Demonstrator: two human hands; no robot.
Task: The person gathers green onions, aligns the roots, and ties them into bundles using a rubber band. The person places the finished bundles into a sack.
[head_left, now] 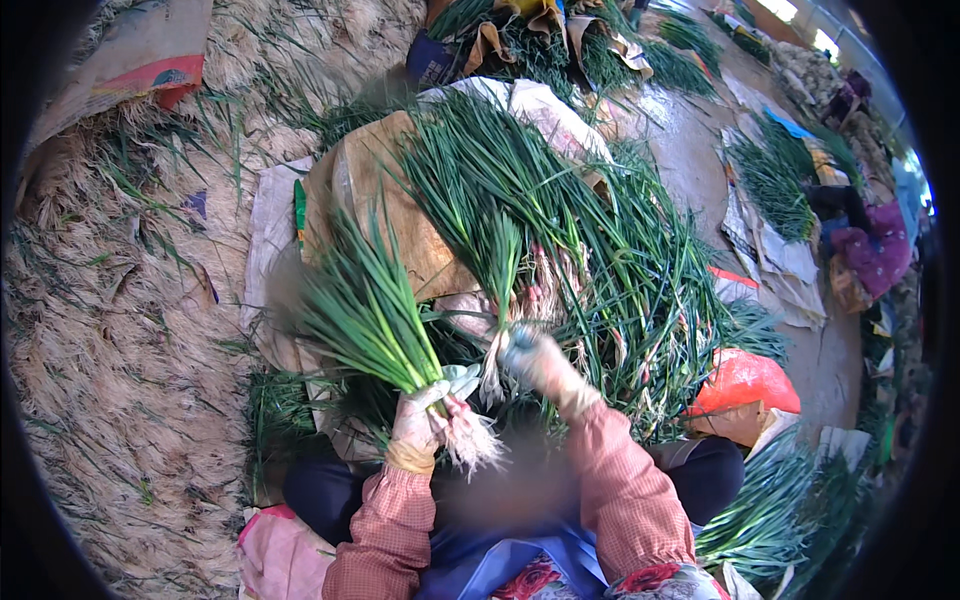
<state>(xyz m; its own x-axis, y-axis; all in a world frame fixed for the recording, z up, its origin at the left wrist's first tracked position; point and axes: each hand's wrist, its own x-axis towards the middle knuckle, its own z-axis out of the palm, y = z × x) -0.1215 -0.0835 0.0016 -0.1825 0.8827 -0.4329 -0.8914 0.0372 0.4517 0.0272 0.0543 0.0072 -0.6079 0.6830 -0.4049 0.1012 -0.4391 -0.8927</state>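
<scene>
My left hand, in a pale glove, is closed round a thick bunch of spring onions. Its green leaves fan up and to the left, while the pinkish-white bulbs and stringy roots stick out below the fist. To its right, my right hand, gloved with bluish fingertips and somewhat blurred, pinches a smaller bunch of spring onions near its white root end. Past both hands lies a big heap of loose spring onions, leaves pointing away, some reddish bulbs showing in the middle.
Brown and white sacking lies under the heap. Root trimmings cover the ground on the left. A red plastic bag sits right of the heap, with more spring onions below it. Another person in purple is at far right.
</scene>
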